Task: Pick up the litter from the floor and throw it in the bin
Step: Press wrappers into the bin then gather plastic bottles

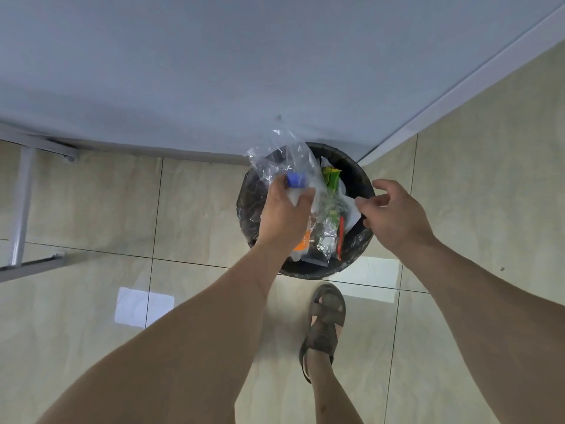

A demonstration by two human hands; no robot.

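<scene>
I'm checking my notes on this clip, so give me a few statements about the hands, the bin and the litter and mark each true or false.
1. The left hand grips a clear plastic bottle with a blue cap over the bin. True.
2. The right hand holds a red can. False: it holds nothing, its fingers loosely curled above the bin's rim.
3. The bin is empty. False: wrappers and other litter lie inside it.
4. The bin stands on the tiled floor in a corner. True.
</scene>
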